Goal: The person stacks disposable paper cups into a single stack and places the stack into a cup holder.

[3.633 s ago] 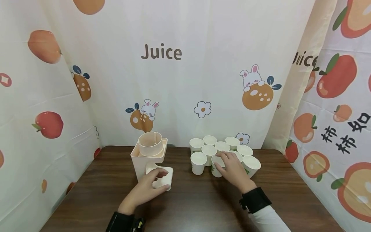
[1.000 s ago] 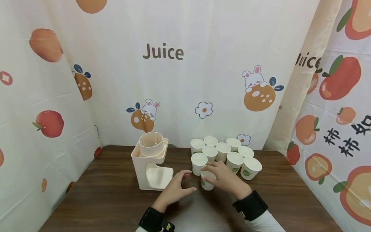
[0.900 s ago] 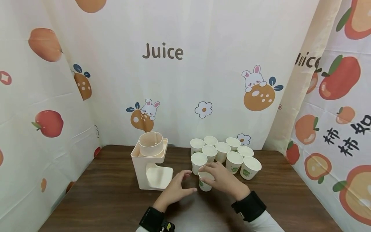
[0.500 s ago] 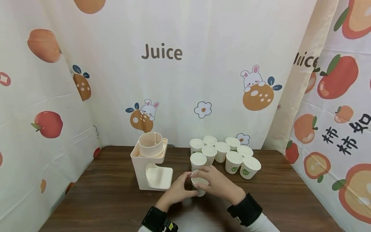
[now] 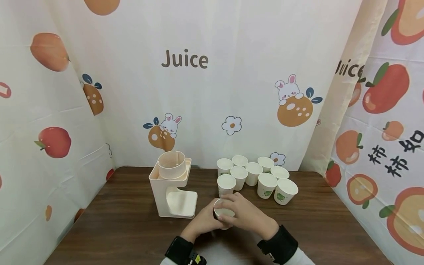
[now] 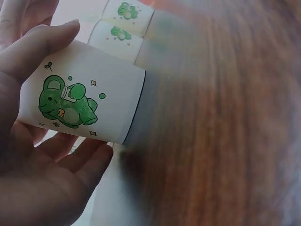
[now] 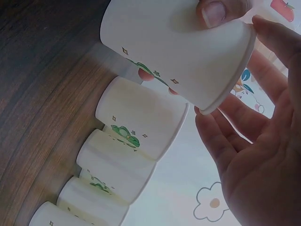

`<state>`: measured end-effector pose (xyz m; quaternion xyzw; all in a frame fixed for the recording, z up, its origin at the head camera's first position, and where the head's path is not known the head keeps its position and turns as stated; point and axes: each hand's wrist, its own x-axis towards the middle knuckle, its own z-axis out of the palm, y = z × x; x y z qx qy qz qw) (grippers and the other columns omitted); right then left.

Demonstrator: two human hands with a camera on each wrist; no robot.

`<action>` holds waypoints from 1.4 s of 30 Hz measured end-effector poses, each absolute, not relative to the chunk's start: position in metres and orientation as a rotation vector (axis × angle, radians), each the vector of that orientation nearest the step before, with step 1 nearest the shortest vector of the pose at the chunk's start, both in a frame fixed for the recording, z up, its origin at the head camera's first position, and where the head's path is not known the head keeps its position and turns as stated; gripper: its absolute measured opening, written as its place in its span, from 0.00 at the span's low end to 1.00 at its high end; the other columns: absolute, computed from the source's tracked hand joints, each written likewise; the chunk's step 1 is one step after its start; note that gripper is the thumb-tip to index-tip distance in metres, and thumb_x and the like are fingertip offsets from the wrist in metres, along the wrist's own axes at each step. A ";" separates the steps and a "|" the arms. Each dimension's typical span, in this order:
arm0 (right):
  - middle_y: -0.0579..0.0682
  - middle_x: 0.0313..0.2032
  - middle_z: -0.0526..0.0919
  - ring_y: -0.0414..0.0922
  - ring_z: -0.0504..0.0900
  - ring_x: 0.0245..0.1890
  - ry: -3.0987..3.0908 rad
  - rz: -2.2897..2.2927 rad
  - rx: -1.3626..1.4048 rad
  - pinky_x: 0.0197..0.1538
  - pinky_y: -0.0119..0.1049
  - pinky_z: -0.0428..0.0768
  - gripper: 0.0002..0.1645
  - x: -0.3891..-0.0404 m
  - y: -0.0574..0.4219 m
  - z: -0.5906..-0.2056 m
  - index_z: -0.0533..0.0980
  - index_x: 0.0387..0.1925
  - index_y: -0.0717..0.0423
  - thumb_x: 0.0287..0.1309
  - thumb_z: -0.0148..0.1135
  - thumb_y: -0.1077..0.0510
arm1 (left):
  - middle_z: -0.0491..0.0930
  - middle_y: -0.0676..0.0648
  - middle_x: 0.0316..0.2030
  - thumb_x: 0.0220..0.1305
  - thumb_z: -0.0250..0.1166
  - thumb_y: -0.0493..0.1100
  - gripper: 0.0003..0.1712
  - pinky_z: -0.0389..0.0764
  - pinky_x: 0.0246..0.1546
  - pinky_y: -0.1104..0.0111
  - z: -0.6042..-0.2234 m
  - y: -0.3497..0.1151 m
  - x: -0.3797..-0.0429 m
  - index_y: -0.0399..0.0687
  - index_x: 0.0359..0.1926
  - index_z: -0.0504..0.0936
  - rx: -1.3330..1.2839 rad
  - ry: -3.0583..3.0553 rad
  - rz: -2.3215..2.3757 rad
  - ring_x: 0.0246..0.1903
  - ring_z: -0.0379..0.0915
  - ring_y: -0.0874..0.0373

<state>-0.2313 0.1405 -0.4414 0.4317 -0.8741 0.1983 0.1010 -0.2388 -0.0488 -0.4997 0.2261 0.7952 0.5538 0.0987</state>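
A white paper cup (image 5: 224,208) stands upright between both hands near the middle of the table. My left hand (image 5: 202,222) wraps round its left side; in the left wrist view, thumb and fingers grip the cup (image 6: 82,96) with its green bear print facing the camera. From the right and above, my right hand (image 5: 250,215) holds the same cup at the rim. The right wrist view shows fingertips at the rim of the cup (image 7: 178,56). The left hand hides much of the cup's lower wall in the head view.
Several more paper cups (image 5: 267,184) stand upright in a cluster behind and right of the hands. To the left is a cream plastic appliance (image 5: 162,197) with a round open cylinder on top and a square foot. Fruit-printed curtains (image 5: 198,95) border the dark wooden table (image 5: 126,217).
The right hand took a cup from the front of the cluster and moved it left and nearer. The left hand came from the appliance's foot and closed round the cup.
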 end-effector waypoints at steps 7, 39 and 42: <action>0.53 0.56 0.74 0.51 0.68 0.56 -2.616 0.575 1.287 0.52 0.52 0.74 0.18 -0.229 0.141 -0.436 0.77 0.51 0.42 0.61 0.57 0.45 | 0.74 0.51 0.51 0.46 0.73 0.54 0.43 0.75 0.44 0.57 -0.498 -0.049 -0.238 0.59 0.62 0.63 0.682 2.333 1.653 0.45 0.71 0.60; 0.50 0.45 0.80 0.48 0.74 0.42 -2.417 0.318 0.902 0.42 0.45 0.77 0.22 -0.283 0.131 -0.439 0.76 0.51 0.51 0.58 0.60 0.45 | 0.77 0.40 0.46 0.47 0.73 0.41 0.38 0.75 0.39 0.58 -0.467 -0.048 -0.217 0.43 0.58 0.65 0.730 2.311 1.716 0.43 0.73 0.50; 0.50 0.44 0.80 0.49 0.74 0.42 -2.442 0.289 0.883 0.40 0.45 0.77 0.24 -0.288 0.129 -0.442 0.76 0.51 0.50 0.57 0.59 0.43 | 0.76 0.38 0.47 0.48 0.73 0.42 0.38 0.75 0.41 0.57 -0.467 -0.049 -0.218 0.42 0.58 0.65 0.725 2.273 1.732 0.44 0.73 0.46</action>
